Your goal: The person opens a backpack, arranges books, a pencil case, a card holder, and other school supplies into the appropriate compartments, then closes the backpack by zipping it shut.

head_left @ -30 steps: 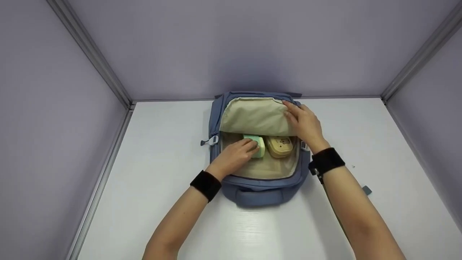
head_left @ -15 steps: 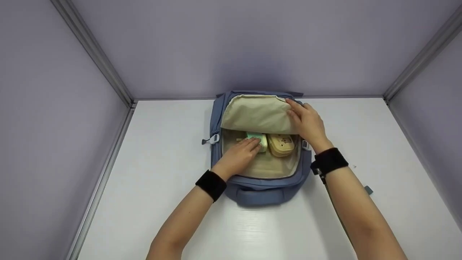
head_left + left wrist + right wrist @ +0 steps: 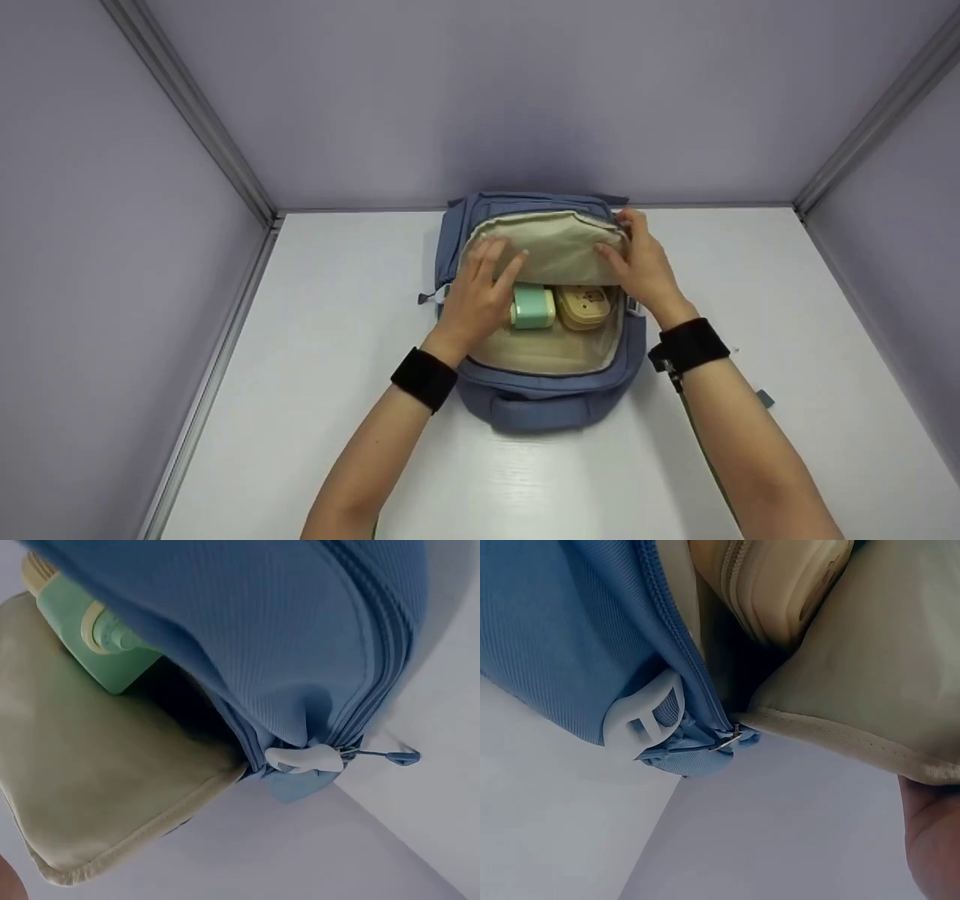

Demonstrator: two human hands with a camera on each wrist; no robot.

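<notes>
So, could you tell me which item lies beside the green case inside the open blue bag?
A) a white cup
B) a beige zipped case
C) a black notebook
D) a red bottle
B: in the head view a beige zipped case lies right beside the green case inside the blue bag, under the cream flap that both hands touch.
</notes>
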